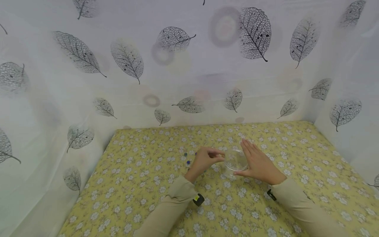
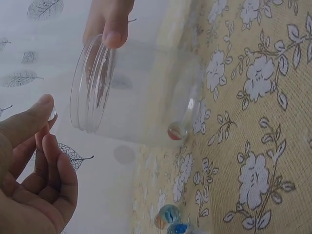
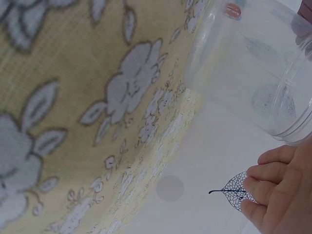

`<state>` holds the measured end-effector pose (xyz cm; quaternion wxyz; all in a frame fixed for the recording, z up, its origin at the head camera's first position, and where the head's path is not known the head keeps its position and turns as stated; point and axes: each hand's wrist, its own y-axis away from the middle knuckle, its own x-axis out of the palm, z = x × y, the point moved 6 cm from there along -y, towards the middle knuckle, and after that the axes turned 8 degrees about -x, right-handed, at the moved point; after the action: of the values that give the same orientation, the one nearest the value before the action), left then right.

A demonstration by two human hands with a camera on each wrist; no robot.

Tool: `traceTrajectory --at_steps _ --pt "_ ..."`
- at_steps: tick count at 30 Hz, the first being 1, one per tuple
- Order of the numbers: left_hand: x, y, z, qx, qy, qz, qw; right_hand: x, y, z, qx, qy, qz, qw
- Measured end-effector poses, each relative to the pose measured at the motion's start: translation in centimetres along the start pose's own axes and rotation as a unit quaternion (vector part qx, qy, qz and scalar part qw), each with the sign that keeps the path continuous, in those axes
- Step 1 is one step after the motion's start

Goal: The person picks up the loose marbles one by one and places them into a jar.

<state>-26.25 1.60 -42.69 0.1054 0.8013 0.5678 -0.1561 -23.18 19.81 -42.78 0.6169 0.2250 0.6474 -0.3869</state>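
Note:
A clear jar [image 1: 236, 160] with an open round mouth stands on the cloth, and a red-and-clear marble [image 2: 177, 130] lies at its bottom. The left hand [image 1: 206, 160] is just left of the jar's mouth; in the left wrist view this hand [image 2: 36, 170] pinches a clear marble [image 2: 52, 114] between thumb and forefinger, apart from the rim. On the jar's right side, the right hand [image 1: 257, 163] rests with straight fingers and thumb spread around the rim. The right wrist view shows its fingers [image 3: 273, 178] beside the jar [image 3: 234, 73].
Several marbles lie on the flowered yellow cloth [image 1: 133, 197] left of the jar, among them a dark blue one [image 1: 188, 162] and a greenish one [image 1: 185, 154]. A white curtain [image 1: 207, 75] with leaf prints hangs behind and at both sides.

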Motion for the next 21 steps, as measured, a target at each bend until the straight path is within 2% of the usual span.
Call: traceTrajectory --at_steps 7,14,21 --pt "0.7 0.0 -0.2 0.000 -0.022 -0.006 0.9997 0.0 -0.1 0.0 -0.001 0.007 0.009 0.9999" --pt "1.3 0.2 -0.4 0.005 -0.018 0.016 0.9997 -0.1 -0.1 0.0 -0.008 0.005 -0.013 0.9999" --pt "1.8 0.2 -0.2 -0.003 -0.032 0.019 0.9993 0.0 -0.1 0.0 -0.009 0.008 -0.019 0.9998"
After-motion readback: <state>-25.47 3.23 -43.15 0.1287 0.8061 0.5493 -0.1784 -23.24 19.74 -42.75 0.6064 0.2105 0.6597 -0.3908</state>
